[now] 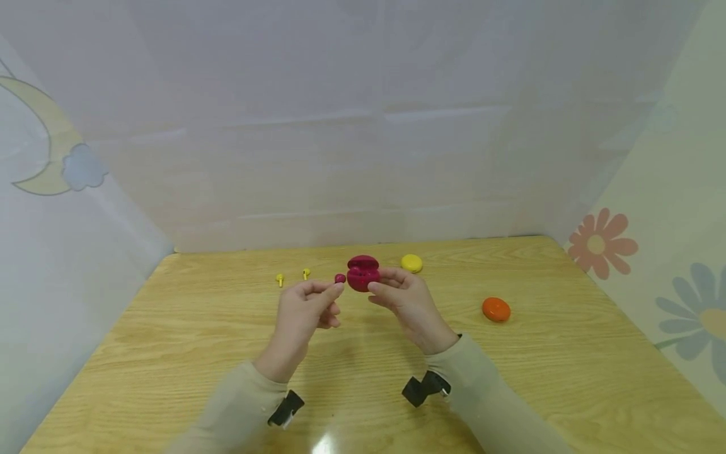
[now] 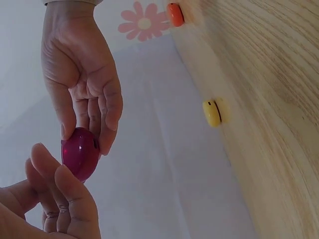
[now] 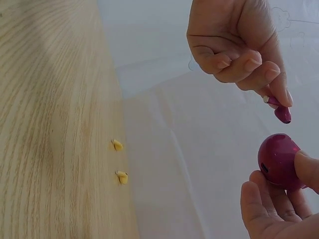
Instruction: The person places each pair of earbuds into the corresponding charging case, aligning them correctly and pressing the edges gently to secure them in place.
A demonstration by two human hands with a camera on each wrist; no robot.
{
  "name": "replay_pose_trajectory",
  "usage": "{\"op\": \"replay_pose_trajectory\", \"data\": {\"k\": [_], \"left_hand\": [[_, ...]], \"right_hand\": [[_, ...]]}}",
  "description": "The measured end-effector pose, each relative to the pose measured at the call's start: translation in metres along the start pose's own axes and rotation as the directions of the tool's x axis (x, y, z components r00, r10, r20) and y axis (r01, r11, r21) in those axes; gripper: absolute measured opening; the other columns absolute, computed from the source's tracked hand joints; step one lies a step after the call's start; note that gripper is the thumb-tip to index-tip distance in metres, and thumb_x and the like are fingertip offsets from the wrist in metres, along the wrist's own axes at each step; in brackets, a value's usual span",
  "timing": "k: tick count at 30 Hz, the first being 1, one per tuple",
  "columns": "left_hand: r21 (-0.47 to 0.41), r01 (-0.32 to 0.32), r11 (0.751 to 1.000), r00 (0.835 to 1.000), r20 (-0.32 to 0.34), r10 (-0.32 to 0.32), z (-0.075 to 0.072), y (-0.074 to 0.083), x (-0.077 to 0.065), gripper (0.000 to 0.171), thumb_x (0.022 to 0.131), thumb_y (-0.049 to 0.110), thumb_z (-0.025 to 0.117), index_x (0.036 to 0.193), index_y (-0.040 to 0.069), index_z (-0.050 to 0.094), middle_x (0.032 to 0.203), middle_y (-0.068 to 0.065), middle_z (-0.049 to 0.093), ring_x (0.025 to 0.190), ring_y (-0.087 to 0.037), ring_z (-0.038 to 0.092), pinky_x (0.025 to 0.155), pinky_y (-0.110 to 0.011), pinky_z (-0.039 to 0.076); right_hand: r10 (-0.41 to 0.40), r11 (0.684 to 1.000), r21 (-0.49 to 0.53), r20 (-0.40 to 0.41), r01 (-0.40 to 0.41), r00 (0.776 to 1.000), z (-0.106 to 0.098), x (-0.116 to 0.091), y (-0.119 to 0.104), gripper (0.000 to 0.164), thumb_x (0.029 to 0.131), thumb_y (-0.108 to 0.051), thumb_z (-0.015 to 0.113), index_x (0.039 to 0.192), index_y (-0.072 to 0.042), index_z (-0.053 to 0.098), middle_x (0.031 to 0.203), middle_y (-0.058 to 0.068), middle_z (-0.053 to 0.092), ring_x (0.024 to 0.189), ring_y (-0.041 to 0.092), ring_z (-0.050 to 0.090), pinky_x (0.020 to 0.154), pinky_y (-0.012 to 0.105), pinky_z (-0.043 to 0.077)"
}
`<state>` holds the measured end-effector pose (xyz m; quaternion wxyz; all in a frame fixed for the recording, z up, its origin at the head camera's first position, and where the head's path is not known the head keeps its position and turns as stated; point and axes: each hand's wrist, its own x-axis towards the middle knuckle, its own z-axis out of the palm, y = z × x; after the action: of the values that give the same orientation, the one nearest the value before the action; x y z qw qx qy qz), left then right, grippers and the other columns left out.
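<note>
My right hand (image 1: 409,306) grips a dark pink earbud case (image 1: 363,282) by its side, above the table. In the head view the case's lid is raised and its inside faces me. Just left of the case, my left hand (image 1: 306,315) pinches a matching pink earbud (image 1: 339,278) between thumb and fingertips. The right wrist view shows this earbud (image 3: 283,114) by its stem, its rounded head pointing toward the case (image 3: 279,158) with a small gap between. The left wrist view has the case (image 2: 80,154) partly behind the left fingers, which hide the earbud.
Two yellow earbuds (image 1: 280,279) lie on the wooden table (image 1: 204,340) behind the left hand. A closed yellow case (image 1: 411,263) sits at the back, and a closed orange case (image 1: 496,309) to the right. A pale cloth wall (image 1: 363,176) stands along the table's far edge.
</note>
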<state>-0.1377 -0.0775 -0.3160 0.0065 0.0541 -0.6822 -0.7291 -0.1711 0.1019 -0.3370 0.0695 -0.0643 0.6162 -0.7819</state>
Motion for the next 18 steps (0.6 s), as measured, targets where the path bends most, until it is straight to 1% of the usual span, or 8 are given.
{"op": "replay_pose_trajectory", "data": {"k": [9, 18], "left_hand": [[-0.021, -0.036, 0.999, 0.999, 0.016, 0.036, 0.0041, -0.0001, 0.0013, 0.018, 0.091, 0.010, 0.069, 0.097, -0.006, 0.065, 0.059, -0.002, 0.060, 0.045, -0.009, 0.057, 0.052, -0.023, 0.053], [-0.035, -0.078, 0.996, 0.997, 0.017, 0.079, 0.0094, 0.0031, 0.0030, 0.018, 0.091, 0.009, 0.070, 0.098, -0.006, 0.065, 0.059, -0.002, 0.060, 0.045, -0.008, 0.056, 0.052, -0.023, 0.053]], "right_hand": [[-0.005, 1.000, -0.007, 0.000, 0.005, 1.000, 0.0003, 0.0002, 0.0004, 0.028, 0.093, 0.006, 0.058, 0.120, 0.013, 0.052, 0.104, 0.007, 0.066, 0.093, 0.015, 0.064, 0.084, 0.031, 0.054], [0.002, 1.000, 0.014, 0.002, -0.002, 1.000, 0.0016, -0.0002, 0.0005, 0.028, 0.093, 0.004, 0.060, 0.120, 0.009, 0.053, 0.104, 0.006, 0.066, 0.095, 0.015, 0.064, 0.085, 0.031, 0.054]]}}
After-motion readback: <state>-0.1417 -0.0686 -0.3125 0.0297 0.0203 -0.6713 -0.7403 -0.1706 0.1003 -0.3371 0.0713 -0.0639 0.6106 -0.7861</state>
